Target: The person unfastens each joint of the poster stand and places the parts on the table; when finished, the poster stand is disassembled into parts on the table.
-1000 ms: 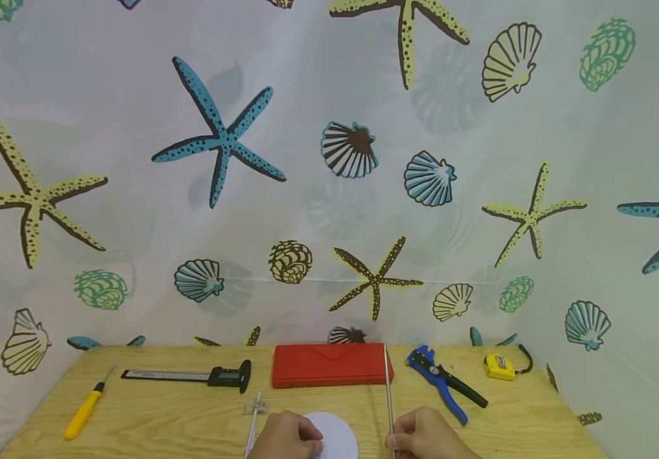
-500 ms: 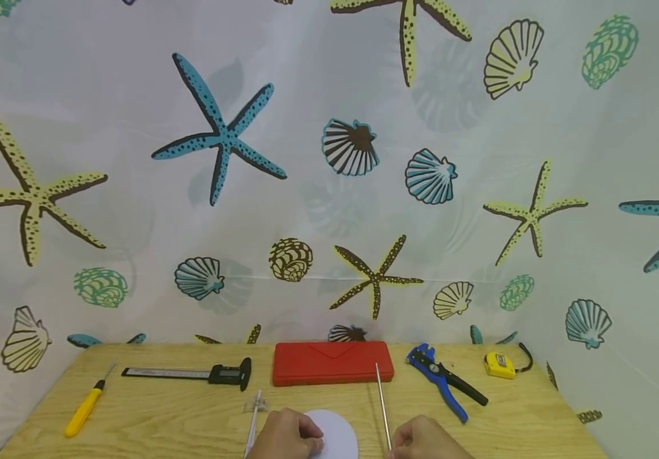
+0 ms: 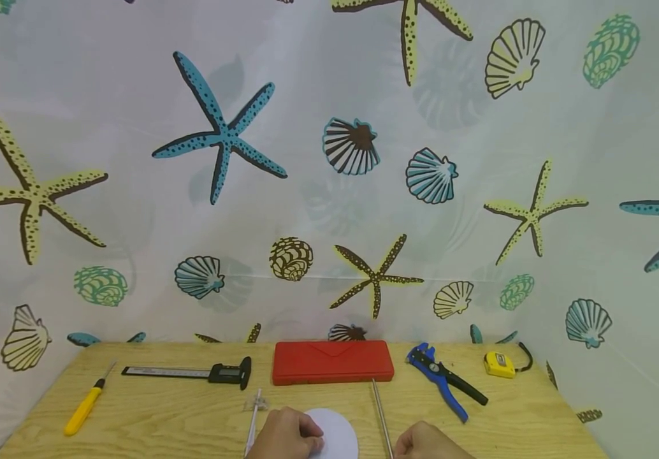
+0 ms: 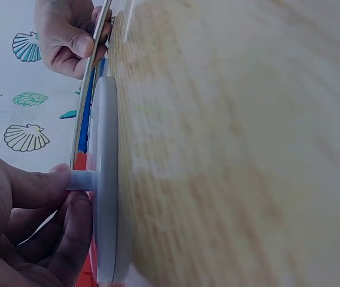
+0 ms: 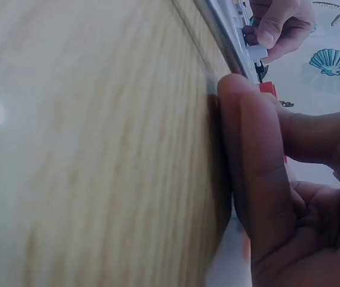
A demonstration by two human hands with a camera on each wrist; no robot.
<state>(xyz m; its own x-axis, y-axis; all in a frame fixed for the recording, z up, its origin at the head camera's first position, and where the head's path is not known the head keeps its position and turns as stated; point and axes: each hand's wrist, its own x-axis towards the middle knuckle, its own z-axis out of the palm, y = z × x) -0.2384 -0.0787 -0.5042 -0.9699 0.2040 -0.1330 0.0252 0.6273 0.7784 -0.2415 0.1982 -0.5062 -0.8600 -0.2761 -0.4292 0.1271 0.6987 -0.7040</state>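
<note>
My left hand (image 3: 283,435) pinches the short pale stem (image 4: 83,180) of a white round disc (image 3: 339,435) between thumb and fingers. In the left wrist view the disc (image 4: 108,179) stands edge-on, close along the wooden table. To its right, my right hand (image 3: 428,442) grips a thin metal rod (image 3: 382,415). The rod slants away from me, its far end just short of a red case (image 3: 333,362). In the right wrist view the fingers (image 5: 263,149) are close to the tabletop, with the rod (image 5: 224,36) running past the fingertips.
On the wooden table (image 3: 180,414) lie a yellow-handled screwdriver (image 3: 84,408), a digital caliper (image 3: 227,375), blue-and-black wire strippers (image 3: 441,379) and a yellow tape measure (image 3: 499,364). Left of the left hand is a white stick (image 3: 253,419) with a clear piece. Behind hangs a patterned curtain (image 3: 306,204).
The rod's far end has come down toward me, from over the red case to just in front of it. My right hand has drawn slightly nearer; the left hand and disc stay put.
</note>
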